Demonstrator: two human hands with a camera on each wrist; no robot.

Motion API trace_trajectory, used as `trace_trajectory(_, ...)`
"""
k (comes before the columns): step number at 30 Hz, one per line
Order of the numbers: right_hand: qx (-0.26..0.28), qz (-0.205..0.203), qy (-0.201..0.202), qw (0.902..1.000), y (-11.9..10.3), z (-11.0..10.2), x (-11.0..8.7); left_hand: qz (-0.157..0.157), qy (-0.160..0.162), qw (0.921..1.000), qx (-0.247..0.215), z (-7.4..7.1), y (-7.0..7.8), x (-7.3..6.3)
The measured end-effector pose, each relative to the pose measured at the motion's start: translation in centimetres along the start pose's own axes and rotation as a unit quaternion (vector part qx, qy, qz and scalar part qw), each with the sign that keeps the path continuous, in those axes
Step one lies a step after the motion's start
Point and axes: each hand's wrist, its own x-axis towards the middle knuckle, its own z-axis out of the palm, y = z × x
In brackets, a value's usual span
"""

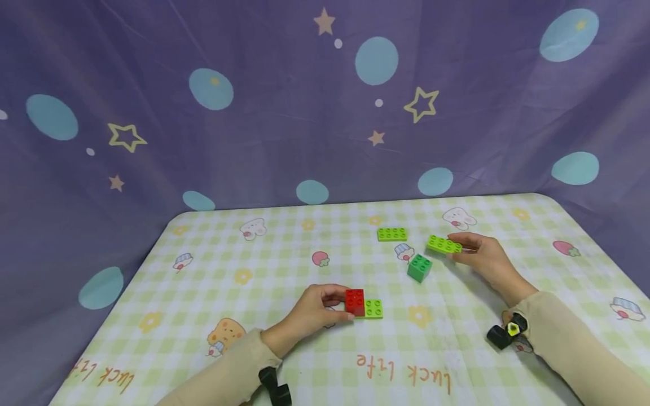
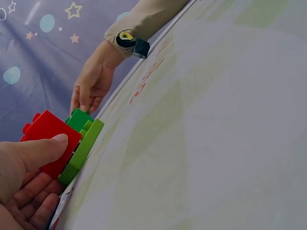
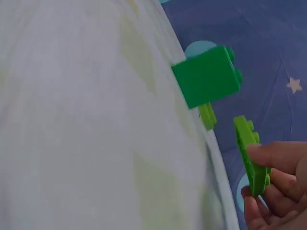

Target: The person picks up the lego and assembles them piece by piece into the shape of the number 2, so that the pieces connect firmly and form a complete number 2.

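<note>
Your left hand (image 1: 317, 310) holds the red 2x2 toy brick (image 1: 355, 303), which sits over the left half of a lime-green 2x4 plate (image 1: 373, 309) near the middle of the table; four of that plate's studs show to the right. Your fingers pinch the brick across its sides, thumb on the near face and fingertips round the far one. That grip leaves the brick's top studs uncovered, and likely serves to steady brick and plate together. You can't tell from these views whether the two are pressed fully home.

Your right hand (image 1: 479, 256) pinches a second lime-green plate (image 3: 251, 155) by its right end, thumb against fingers. The right wrist view shows it raised clear of the tablecloth (image 1: 284, 259) and tilted; held by one end, most of its studs stay exposed, which probably suits so thin a piece.

Just left of that hand, the green 2x2 brick (image 1: 420, 268) stands studs up on the cloth, touched by neither hand. Beyond it a third lime-green plate (image 1: 392, 234) lies flat, studs up, toward the table's far edge.

Each sleeve carries a dark wrist device, and behind the table hangs a purple curtain (image 1: 284, 146) with stars.
</note>
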Motion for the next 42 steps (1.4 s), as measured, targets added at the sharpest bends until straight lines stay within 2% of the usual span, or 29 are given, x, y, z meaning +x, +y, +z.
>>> trace_trajectory(9,0.028,-0.019,-0.002,0.9994,-2.9,1.1,-1.1,0.01,-0.004,0.9999,-0.004,0.0,-0.2,0.0)
trace_trajectory(14,0.078,-0.055,-0.02,0.9952,-4.5,2.4,-2.1,0.017,-0.005,0.9998,0.001,0.1,-0.3,0.0)
trace_trajectory(28,0.162,-0.143,-0.068,0.9739,-7.3,6.5,-4.9,0.011,0.002,0.9999,-0.002,0.1,-0.5,0.1)
trace_trajectory(34,0.198,-0.18,-0.107,0.9575,-7.5,8.6,-5.6,0.019,-0.002,0.9998,-0.008,0.0,-0.4,0.1)
trace_trajectory(36,0.202,-0.185,-0.117,0.9546,-7.6,9.2,-5.8,0.019,-0.004,0.9998,-0.009,0.0,-0.4,0.1)
trace_trajectory(42,0.188,-0.158,-0.126,0.961,-7.9,10.5,-6.2,0.018,-0.002,0.9998,0.0,-0.1,-0.5,0.0)
